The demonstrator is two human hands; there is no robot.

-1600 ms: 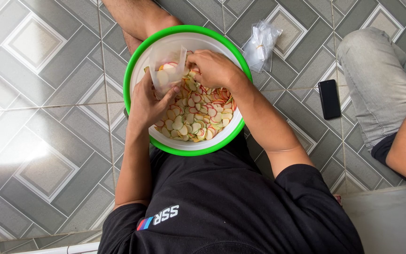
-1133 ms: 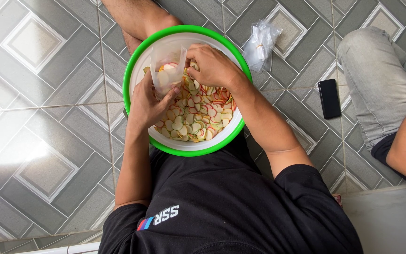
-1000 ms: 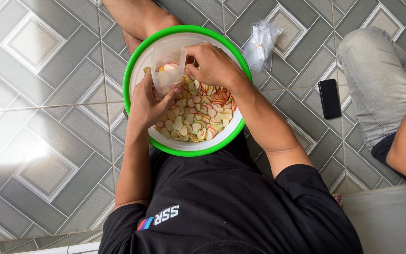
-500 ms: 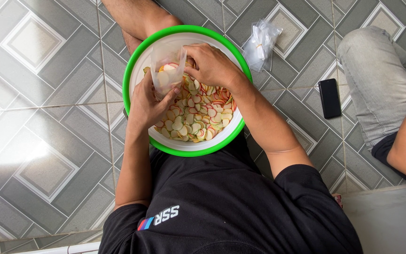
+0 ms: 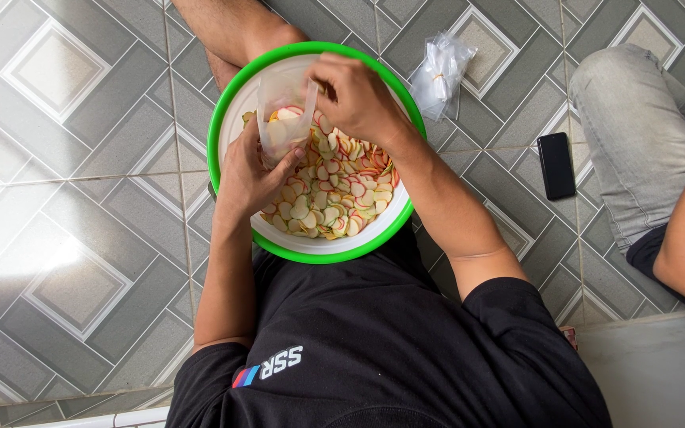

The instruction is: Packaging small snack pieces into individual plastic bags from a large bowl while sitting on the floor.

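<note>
Second person [image 5: 660, 158] cut off by right edge

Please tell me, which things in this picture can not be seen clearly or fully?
- Head view: fingertips of the right hand are hidden behind the hand itself at the mouth of the clear bag.
- How full the clear bag is: its lower part is covered by the left hand.
- Other person: cut off by the right edge.
- Bundle of plastic bags: too small to count.
</note>
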